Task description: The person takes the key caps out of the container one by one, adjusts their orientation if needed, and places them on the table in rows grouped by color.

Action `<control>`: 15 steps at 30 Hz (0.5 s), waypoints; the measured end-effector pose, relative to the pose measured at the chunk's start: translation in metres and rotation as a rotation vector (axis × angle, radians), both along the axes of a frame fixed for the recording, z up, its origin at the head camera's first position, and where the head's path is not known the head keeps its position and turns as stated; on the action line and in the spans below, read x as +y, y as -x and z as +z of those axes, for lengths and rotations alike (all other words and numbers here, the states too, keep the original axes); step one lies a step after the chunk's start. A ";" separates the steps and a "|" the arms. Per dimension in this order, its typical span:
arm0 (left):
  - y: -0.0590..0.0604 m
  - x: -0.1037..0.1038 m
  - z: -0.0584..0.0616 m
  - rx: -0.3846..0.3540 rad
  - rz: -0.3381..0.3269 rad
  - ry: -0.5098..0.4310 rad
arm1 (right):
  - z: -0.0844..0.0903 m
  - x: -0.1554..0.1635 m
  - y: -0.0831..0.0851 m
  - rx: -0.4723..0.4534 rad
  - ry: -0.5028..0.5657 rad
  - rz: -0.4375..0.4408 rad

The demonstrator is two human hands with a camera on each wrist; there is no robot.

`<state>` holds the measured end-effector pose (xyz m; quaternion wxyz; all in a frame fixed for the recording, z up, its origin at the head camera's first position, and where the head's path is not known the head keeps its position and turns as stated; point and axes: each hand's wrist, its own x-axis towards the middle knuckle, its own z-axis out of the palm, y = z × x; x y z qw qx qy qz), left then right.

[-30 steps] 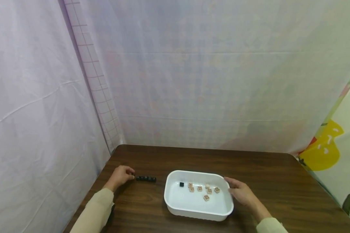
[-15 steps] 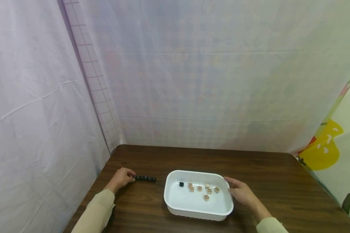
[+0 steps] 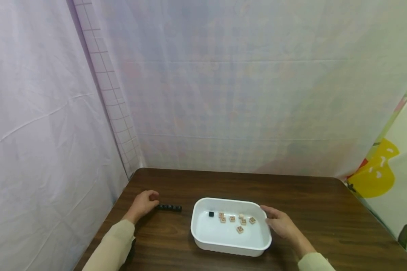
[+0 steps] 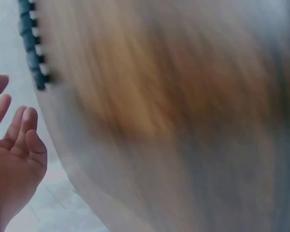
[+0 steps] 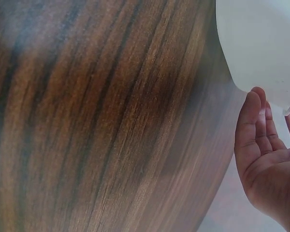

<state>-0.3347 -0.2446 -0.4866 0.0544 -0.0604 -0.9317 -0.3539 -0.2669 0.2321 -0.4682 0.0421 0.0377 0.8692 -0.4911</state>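
My left hand point(image 3: 144, 203) hovers at the left end of a straight row of several small black cube-like pieces point(image 3: 170, 207) on the table. In the left wrist view its fingers point(image 4: 30, 121) are spread and loosely bent, with nothing between them, just apart from the row point(image 4: 31, 48). My right hand point(image 3: 280, 223) grips the right rim of a white rectangular tray point(image 3: 230, 246). The right wrist view shows fingers point(image 5: 251, 113) against the tray's outer wall point(image 5: 261, 43). Inside lie one black piece point(image 3: 211, 214) and several small beige pieces with brown marks point(image 3: 232, 219).
A dark wood-grain table point(image 3: 312, 203) lies under everything, its left edge close to my left forearm. Behind it hangs a pale curtain point(image 3: 224, 113), with another white curtain point(image 3: 40, 131) on the left. A yellow printed shape point(image 3: 376, 177) shows on the right.
My left hand added a black piece to the left end of the row by pushing it right, then let go and lifted slightly. My right hand and the tray stayed still.
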 end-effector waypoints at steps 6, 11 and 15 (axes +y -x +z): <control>0.001 0.035 0.013 0.088 -0.058 -0.059 | 0.001 0.000 -0.001 -0.005 0.011 0.001; 0.000 0.075 0.023 0.128 -0.176 -0.077 | 0.002 0.000 -0.002 -0.015 0.017 0.002; -0.005 0.106 0.027 0.120 -0.269 -0.020 | 0.001 -0.001 -0.001 -0.016 0.011 -0.003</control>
